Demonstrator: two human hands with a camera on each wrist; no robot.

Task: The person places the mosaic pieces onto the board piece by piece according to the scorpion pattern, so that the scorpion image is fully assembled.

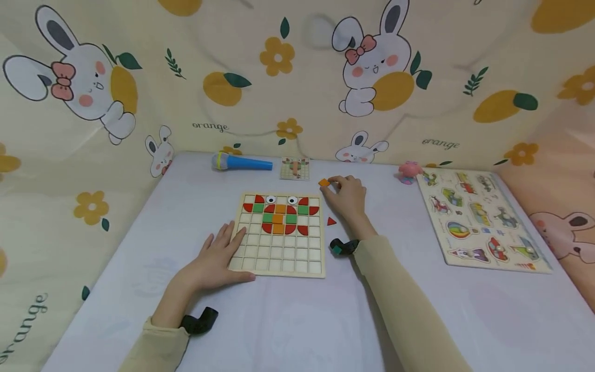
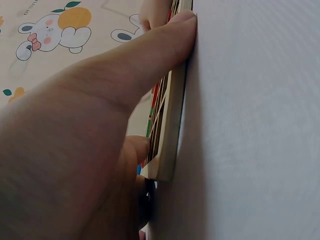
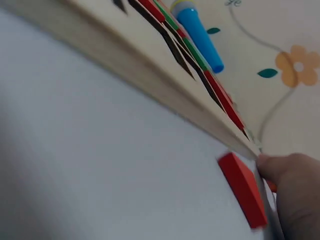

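A square wooden grid board [image 1: 288, 253] lies on the table, its upper cells filled with red, green and orange tiles and two eye tiles [image 1: 270, 200]. My left hand [image 1: 214, 263] rests along its left side with fingers spread; in the left wrist view the thumb [image 2: 165, 40] lies at the board's edge [image 2: 172, 125]. Beyond the board's upper right corner, my right hand [image 1: 347, 199] pinches an orange tile [image 1: 324, 182] between thumb and fingertips. Close by lies a loose red triangular tile [image 1: 331, 221], also seen in the right wrist view as a red block [image 3: 242, 190].
A blue toy microphone [image 1: 246, 163] and a small pattern card [image 1: 295, 169] lie behind the board. To the right are a pink toy [image 1: 409, 172] and a wooden picture puzzle [image 1: 483, 219]. A printed cloth [image 1: 279, 103] hangs behind the table.
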